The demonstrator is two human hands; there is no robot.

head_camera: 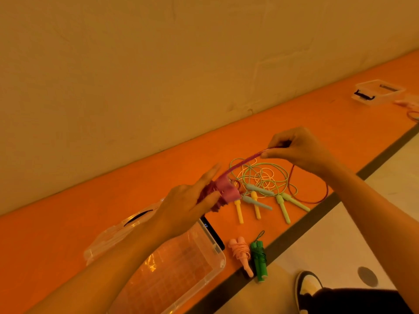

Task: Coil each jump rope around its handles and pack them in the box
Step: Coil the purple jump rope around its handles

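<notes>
Closest in, a shoe [308,288] pokes into the lower right corner, planted on the pale floor. Just ahead, the clear box [221,261] sits open on the orange mat [56,241], with its lid [108,236] lying at its far left side and a dark slab [214,234] tucked along its right wall. Right of the box, at the mat's edge, two finished bundles lie side by side and touching: the pink rope [240,252] and the green rope [259,261], each wound round its own handles. Now up over the box: the left hand [188,207] grips the magenta rope [227,192] by its paired handles, thumb laid across the wraps, index finger pointing straight out. From that bundle the cord [246,160] runs taut up to the right hand [299,150], which pinches it between thumb and fingertips. The slack [326,191] drops from that hand and loops down across the mat. Beneath the hands lie three loose ropes, uncoiled: yellow handles [239,211], blue handles [258,189] and lime handles [283,209], with their thin cords in one tangle [260,175] just behind. Way off at the far right, a second box [376,91] sits on the mat, close to the wall [158,64].
</notes>
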